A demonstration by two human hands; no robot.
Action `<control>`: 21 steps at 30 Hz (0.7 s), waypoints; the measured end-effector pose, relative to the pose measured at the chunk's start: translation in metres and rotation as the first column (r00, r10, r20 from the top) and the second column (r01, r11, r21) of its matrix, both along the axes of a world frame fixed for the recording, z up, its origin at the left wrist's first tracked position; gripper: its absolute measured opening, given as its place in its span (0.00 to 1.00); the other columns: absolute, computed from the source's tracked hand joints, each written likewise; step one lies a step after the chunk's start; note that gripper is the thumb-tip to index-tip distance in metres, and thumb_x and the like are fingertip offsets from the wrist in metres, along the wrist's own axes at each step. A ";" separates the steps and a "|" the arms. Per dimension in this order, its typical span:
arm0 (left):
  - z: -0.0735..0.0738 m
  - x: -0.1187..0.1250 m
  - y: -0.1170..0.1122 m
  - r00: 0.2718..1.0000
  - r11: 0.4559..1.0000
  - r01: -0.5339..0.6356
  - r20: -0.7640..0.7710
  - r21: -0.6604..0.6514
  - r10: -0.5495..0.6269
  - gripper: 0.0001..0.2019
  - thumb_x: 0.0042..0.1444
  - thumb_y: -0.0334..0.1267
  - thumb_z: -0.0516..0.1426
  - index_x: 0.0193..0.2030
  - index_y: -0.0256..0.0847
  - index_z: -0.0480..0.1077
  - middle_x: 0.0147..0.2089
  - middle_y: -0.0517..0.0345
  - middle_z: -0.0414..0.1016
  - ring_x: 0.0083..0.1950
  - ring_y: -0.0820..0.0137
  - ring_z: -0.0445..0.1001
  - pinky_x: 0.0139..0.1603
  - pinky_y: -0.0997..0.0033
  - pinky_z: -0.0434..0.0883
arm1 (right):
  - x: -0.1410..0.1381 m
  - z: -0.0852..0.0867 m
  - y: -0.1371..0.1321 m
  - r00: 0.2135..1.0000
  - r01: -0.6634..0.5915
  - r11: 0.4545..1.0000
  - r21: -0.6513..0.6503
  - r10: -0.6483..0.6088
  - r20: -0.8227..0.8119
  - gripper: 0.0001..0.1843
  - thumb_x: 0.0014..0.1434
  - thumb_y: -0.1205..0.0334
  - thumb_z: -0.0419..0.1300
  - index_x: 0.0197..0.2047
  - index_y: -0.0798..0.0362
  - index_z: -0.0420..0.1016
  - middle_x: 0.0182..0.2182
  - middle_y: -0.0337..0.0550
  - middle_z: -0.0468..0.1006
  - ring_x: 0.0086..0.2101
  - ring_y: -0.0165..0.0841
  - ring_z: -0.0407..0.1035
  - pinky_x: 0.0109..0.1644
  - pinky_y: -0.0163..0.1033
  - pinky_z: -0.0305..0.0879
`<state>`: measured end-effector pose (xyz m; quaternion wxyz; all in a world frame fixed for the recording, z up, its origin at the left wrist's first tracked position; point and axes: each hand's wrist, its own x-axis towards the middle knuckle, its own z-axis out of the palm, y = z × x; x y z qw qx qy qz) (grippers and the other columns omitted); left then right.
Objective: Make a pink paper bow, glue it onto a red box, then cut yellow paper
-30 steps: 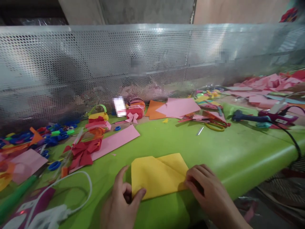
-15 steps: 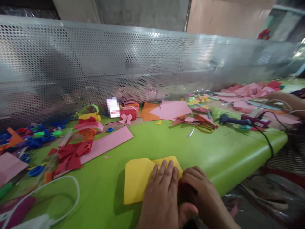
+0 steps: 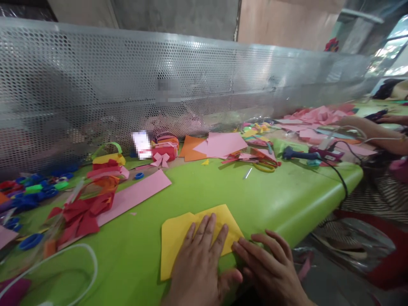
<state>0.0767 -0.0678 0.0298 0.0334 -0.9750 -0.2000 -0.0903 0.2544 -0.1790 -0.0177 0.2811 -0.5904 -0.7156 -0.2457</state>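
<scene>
A perforated metal screen [image 3: 191,85] runs along the far side of the green table [image 3: 287,199]. At the far right, another person's arm [image 3: 379,136] rests among pink scraps.

A long pink strip [image 3: 134,195] lies slantwise left of centre. A pink sheet [image 3: 223,144] overlaps an orange sheet [image 3: 189,148] near the screen.

The yellow paper [image 3: 175,242] lies flat near the table's front edge, a folded flap showing along its top.

The left hand [image 3: 200,263] lies palm down on the paper's right half. Its fingers [image 3: 208,227] are straight and slightly spread, and they reach toward the far edge. It presses rather than grips and holds nothing.

The right hand [image 3: 270,272] lies flat on the table just right of the paper, fingers open and fanned. Its fingertips [image 3: 239,245] meet the paper's lower right edge, next to the left hand's thumb. It grasps nothing either.

A red bow [image 3: 79,212] sits on the strip's left end. A white cable [image 3: 63,263] loops at the lower left. A glue gun [image 3: 302,154] lies toward the right, and scissors [image 3: 261,163] lie just left of it.
</scene>
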 end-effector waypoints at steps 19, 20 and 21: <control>0.039 -0.009 -0.006 0.996 0.954 -0.046 0.092 0.295 0.019 0.22 0.58 0.41 0.47 0.60 0.45 0.60 0.65 0.55 0.57 0.64 0.58 0.56 0.59 0.52 0.59 | -0.006 0.000 0.009 1.000 -0.031 0.999 0.045 0.031 0.001 0.15 0.58 0.63 0.55 0.49 0.52 0.72 0.39 0.39 0.80 0.49 0.36 0.68 0.66 0.49 0.37; 0.037 0.000 -0.007 0.996 0.963 -0.009 0.091 0.269 -0.016 0.22 0.59 0.42 0.47 0.60 0.45 0.60 0.65 0.55 0.58 0.64 0.58 0.57 0.59 0.51 0.58 | -0.006 0.000 0.010 0.999 -0.029 0.998 0.049 0.028 0.016 0.15 0.59 0.62 0.54 0.49 0.51 0.72 0.39 0.38 0.80 0.49 0.36 0.68 0.66 0.50 0.36; 0.032 0.006 -0.006 0.995 0.972 0.012 0.091 0.235 -0.034 0.22 0.59 0.44 0.47 0.60 0.46 0.60 0.65 0.54 0.58 0.64 0.57 0.57 0.59 0.50 0.58 | -0.005 -0.001 0.010 0.999 -0.023 0.998 0.050 0.022 0.031 0.14 0.59 0.61 0.54 0.49 0.51 0.72 0.39 0.38 0.80 0.48 0.36 0.68 0.66 0.50 0.36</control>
